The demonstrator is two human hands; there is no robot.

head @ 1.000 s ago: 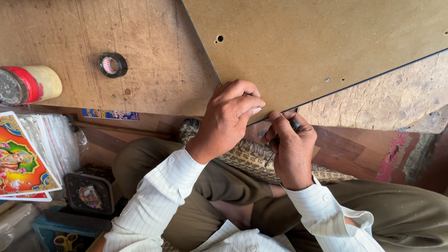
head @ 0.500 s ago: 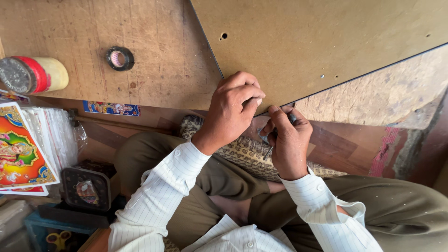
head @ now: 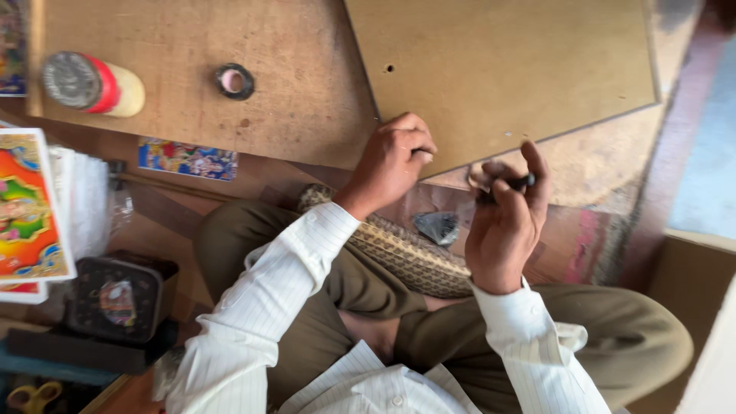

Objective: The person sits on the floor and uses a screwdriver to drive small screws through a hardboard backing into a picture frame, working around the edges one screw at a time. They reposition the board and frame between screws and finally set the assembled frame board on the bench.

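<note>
surface: worn brown wooden worktop (head: 192, 115) spreads across the far side of the head view, with a lighter thin board (head: 521, 69) laid on it at the right.
head view, left hand: your left hand (head: 395, 161) is curled into a loose fist at the near edge of the thin board, fingers pressed together on that edge; you can't see anything else inside it.
head view, right hand: your right hand (head: 506, 218) is lifted just off the board's near edge, thumb and forefinger pinching a small dark tool (head: 510, 184); its tip is too small to make out.
where the work sits: the thin board lies flat, its near corner overhanging the worktop above your lap, and the tool is just beside that edge, not touching.
around you: a woven patterned roll (head: 399, 249) rests across your olive trousers; a dark crumpled bit (head: 437, 226) lies near it. far left, a red-and-cream canister (head: 92, 84) lies on its side, and a ring of tape (head: 234, 81) sits well apart from your hands. bright picture prints (head: 31, 207) stack at the left edge.
risk: the pinch on the tool looks light, so it could slip and fall into your lap or the roll.
risk: the board is held at one edge only, so a push there could slide or tip it.
</note>
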